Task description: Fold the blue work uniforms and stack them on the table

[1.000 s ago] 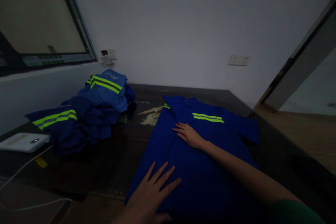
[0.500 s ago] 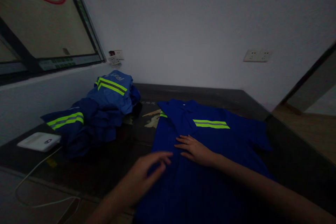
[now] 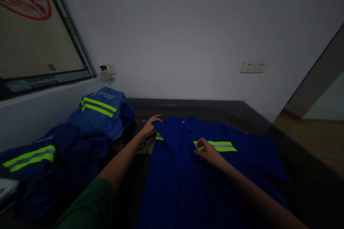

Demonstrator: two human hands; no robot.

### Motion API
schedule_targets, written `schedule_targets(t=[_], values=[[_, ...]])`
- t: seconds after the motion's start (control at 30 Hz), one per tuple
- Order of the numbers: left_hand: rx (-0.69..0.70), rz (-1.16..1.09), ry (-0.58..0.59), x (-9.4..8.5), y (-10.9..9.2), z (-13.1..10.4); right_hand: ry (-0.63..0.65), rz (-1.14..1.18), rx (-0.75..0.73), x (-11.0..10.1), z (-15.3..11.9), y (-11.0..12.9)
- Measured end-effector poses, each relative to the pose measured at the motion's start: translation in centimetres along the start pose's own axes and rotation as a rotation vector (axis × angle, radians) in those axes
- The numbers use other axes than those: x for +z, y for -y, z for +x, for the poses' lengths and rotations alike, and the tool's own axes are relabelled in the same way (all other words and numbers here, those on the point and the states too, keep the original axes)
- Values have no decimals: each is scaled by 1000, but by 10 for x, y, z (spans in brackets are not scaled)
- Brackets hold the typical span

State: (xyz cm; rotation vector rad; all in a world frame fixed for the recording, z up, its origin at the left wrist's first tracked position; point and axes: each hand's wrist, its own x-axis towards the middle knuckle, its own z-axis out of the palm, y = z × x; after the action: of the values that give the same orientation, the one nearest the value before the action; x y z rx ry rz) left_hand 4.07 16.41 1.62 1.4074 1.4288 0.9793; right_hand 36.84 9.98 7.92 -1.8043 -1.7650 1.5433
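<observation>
Royal-blue short-sleeved fabric shirt (image 3: 195, 182) spread on dark tabletop (image 3: 220, 109), collar (image 3: 191, 123) towards far edge. Probably light, limp, easily creased; best lifted by shoulders. Left grip (image 3: 151, 126) set at shoulder corner, right grip (image 3: 210, 152) curled at yellow-green chest stripe (image 3: 225, 146); whether cloth is pinched cannot be told.

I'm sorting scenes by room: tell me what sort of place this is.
Likely a plain indoor room, perhaps home or office: smooth pale wall, white rectangular wall socket, and dark flat table bearing a blue yellow-striped cloth shirt.
</observation>
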Motion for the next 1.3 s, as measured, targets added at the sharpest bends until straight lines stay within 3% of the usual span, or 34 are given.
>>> schedule_targets(t=[0.13, 0.27, 0.37, 0.5, 0.6, 0.73, 0.87, 1.03, 1.1, 1.17, 1.3], values=[[0, -59, 159, 13, 7, 26, -31, 238, 94, 5, 7, -9], [-14, -63, 191, 19, 18, 42, 132, 320, 123, 2, 10, 0], [-16, -37, 191, 20, 27, 50, 172, 227, 37, 0, 7, 15], [-18, 55, 181, 24, 39, 56, 104, 83, -149, -7, -12, 43], [-9, 156, 176, 30, 45, 57, 21, -49, -237, -13, -34, 51], [32, 305, 192, 38, 44, 55, -152, -229, -280, -11, -57, 28], [73, 444, 193, 44, 39, 53, -137, -263, -217, -3, -63, -6], [112, 564, 173, 42, 37, 54, 28, -66, -2, -18, -41, -22], [113, 605, 124, 40, 33, 52, -56, -41, -5, -32, -22, -22], [103, 658, 76, 43, 24, 45, -201, -163, -51, -46, 1, -23], [73, 761, 177, 61, 5, 8, -334, -517, -128, -56, 46, -26]])
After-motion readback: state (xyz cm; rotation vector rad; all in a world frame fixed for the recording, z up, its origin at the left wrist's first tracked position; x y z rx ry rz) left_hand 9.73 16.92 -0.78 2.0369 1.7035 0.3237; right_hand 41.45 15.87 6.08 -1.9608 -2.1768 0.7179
